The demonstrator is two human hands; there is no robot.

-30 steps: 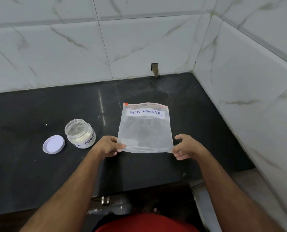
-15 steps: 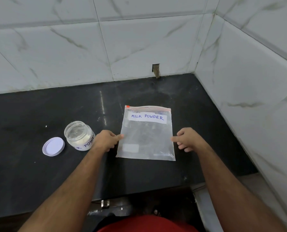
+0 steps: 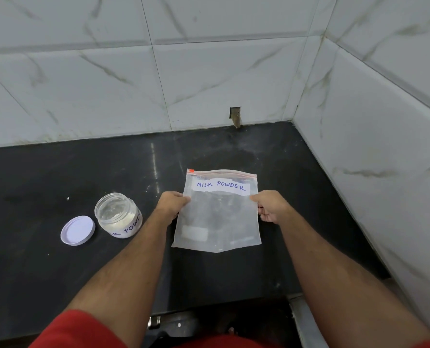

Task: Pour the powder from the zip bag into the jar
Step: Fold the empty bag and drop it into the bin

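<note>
A clear zip bag [image 3: 219, 217] labelled MILK POWDER, with a red zip strip along its far edge, is held over the black counter [image 3: 58, 177]. My left hand [image 3: 174, 205] pinches its left edge just below the label. My right hand [image 3: 271, 205] pinches the right edge at the same height. The bag looks nearly flat, with only a thin white film inside. To the left stands an open glass jar [image 3: 118, 214] with white powder in it and a handwritten label. Its white lid [image 3: 77, 230] lies flat beside it, further left.
White marble-look tiled walls [image 3: 372, 146] close the counter at the back and on the right, forming a corner. A small hole in the tile [image 3: 235, 117] sits at the back wall's base. The counter's front edge runs just above my red clothing [image 3: 83, 330].
Both hands slid from the bag's near corners up along its sides to just below the label, and now grip its edges there. The jar and lid have not moved.
</note>
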